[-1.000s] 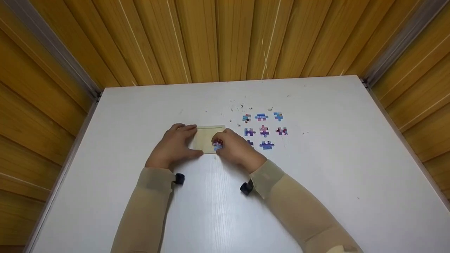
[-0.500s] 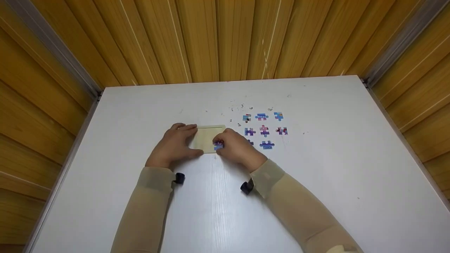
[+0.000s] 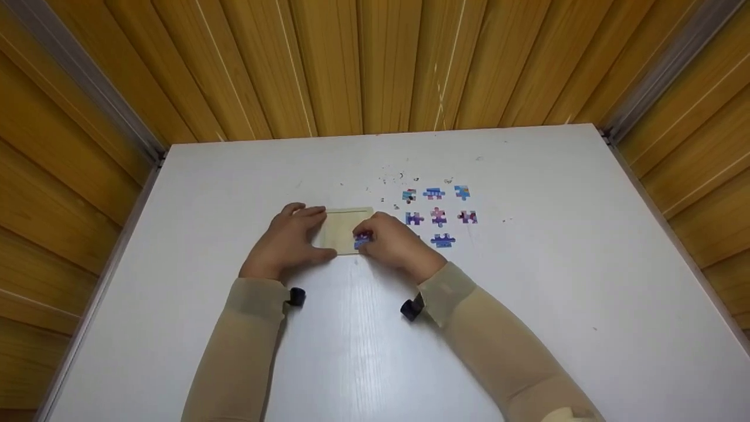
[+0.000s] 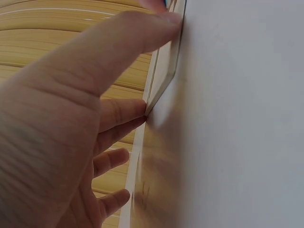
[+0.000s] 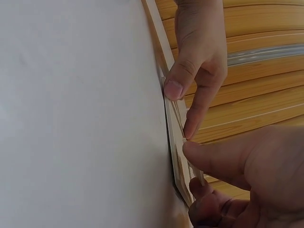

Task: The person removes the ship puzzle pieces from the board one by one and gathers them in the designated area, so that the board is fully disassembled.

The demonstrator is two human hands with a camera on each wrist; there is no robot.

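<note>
A small square wooden puzzle tray [image 3: 340, 225] lies on the white table in the head view, its pale floor bare on the left. My left hand [image 3: 284, 243] holds its left side, thumb at the near edge and fingertips at the far edge. The left wrist view shows the tray's rim [image 4: 164, 85] between thumb and fingers. With thumb and fingers, my right hand [image 3: 395, 243] pinches a blue and dark red jigsaw piece [image 3: 361, 241] at the tray's near right corner. That hand covers the tray's right side. In the right wrist view the piece [image 5: 197, 174] appears edge-on.
To the right of the tray, several loose jigsaw pieces lie in rough rows, among them a pink one [image 3: 438, 217] and a purple-blue one [image 3: 443, 240]. The right hand mostly hides another piece. Small dark crumbs [image 3: 401, 175] dot the table behind. A wooden-slat wall [image 3: 387, 64] rises beyond.
Both hands stay almost in place. The pinched piece has tilted or shifted slightly at the corner, and the right hand now covers more of the nearest loose piece.
</note>
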